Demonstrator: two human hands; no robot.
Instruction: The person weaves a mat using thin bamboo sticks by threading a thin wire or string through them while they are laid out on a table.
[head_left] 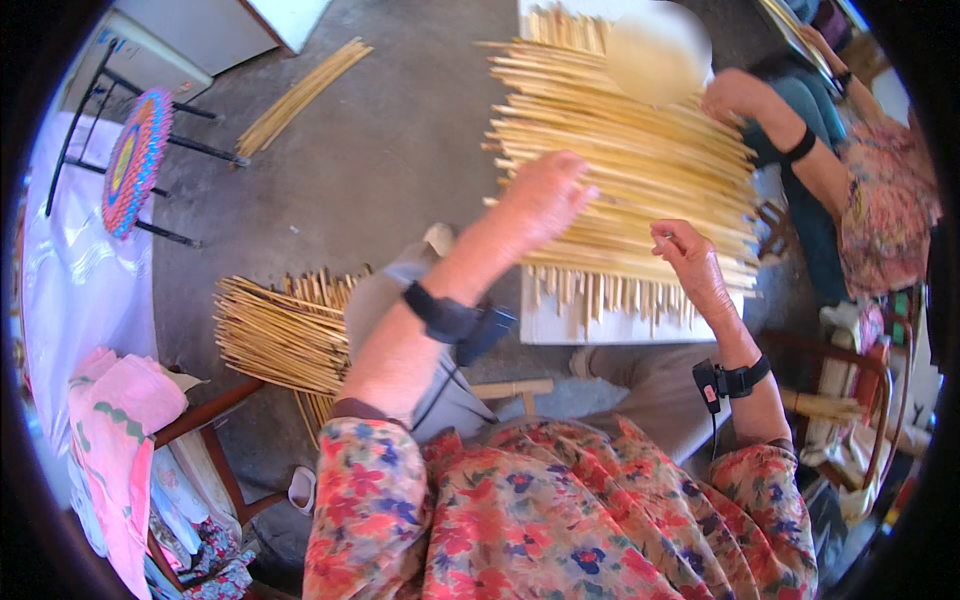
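Note:
A wide layer of straw-coloured stalks (640, 160) lies crosswise on a white table (560, 325), with shorter stalks (600, 293) running the other way beneath its near edge. Above the layer's left part is my left hand (545, 200), its fingers drawn together. My right hand (692, 268) hovers at the near right part, fingers curled and thumb close to the forefinger. Whatever either hand pinches, perhaps something thin, is too small to make out. Another person's hand (738, 97) rests at the far right edge of the stalks.
A blurred pale round shape (658, 55) covers the table's far end. On the floor at left lie a large stalk pile (285, 330) and a smaller bundle (305, 95). A stool with a colourful round seat (138, 163) stands far left. Wooden chairs (215, 412) flank me, one draped with cloth.

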